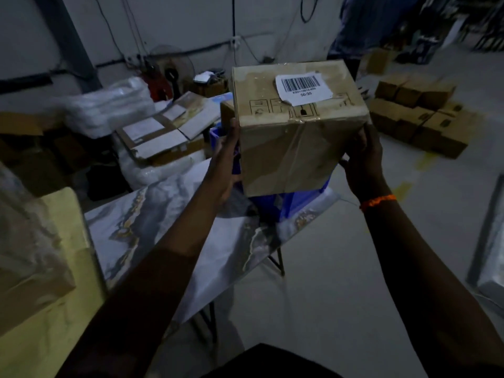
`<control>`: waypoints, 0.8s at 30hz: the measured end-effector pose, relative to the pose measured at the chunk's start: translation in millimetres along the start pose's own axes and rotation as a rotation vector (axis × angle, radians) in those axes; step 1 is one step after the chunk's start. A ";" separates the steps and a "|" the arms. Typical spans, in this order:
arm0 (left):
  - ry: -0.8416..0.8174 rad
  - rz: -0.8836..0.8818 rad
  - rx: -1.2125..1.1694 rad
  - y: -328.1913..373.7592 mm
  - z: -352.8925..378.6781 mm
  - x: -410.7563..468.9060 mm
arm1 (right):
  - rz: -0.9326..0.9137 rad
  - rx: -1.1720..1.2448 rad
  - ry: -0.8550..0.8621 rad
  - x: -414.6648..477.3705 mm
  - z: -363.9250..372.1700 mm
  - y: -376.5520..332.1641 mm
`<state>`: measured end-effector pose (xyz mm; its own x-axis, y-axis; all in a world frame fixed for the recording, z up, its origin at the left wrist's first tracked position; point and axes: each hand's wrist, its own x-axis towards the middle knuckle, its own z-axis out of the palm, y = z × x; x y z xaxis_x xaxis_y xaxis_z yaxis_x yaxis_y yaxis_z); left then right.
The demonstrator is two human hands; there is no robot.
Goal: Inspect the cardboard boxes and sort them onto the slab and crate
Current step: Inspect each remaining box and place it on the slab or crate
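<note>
I hold a taped cardboard box (294, 137) up in front of me, with a white barcode label on its top face. My left hand (225, 162) grips its left side, thumb up by the top edge. My right hand (364, 162) grips its right side, with a fingertip hooked round the lower front edge. Right behind and below the box is a blue crate (297, 199); another cardboard box (227, 111) shows at the crate's far left. The crate stands on a marble-patterned slab (163, 211) on a metal stand.
Several cardboard boxes (420, 118) lie stacked on the floor at the right. Flat cartons (163, 132) and white wrapped bundles (109, 105) fill the left back. A paper-wrapped item (35, 255) is at my left. A person (362, 28) stands at the back.
</note>
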<state>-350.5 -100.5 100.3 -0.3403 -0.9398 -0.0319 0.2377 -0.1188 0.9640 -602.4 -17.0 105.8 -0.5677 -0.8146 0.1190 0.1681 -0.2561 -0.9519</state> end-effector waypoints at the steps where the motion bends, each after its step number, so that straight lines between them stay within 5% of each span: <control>1: -0.008 -0.011 -0.005 -0.9 11.4 3.9 | -0.005 0.000 0.002 8.8 -8.0 -2.3; 14: 0.063 -0.114 -0.096 -26.8 71.1 76.0 | 0.034 0.018 0.034 121.1 -38.2 17.4; 24: 0.039 -0.076 0.049 -39.2 92.6 150.9 | 0.132 0.019 0.041 227.6 -39.0 43.9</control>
<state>-495.4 -207.9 82.1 -0.3195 -0.9406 -0.1151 0.1675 -0.1757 0.9701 -755.6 -193.4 80.1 -0.5717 -0.8203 -0.0193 0.2585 -0.1577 -0.9531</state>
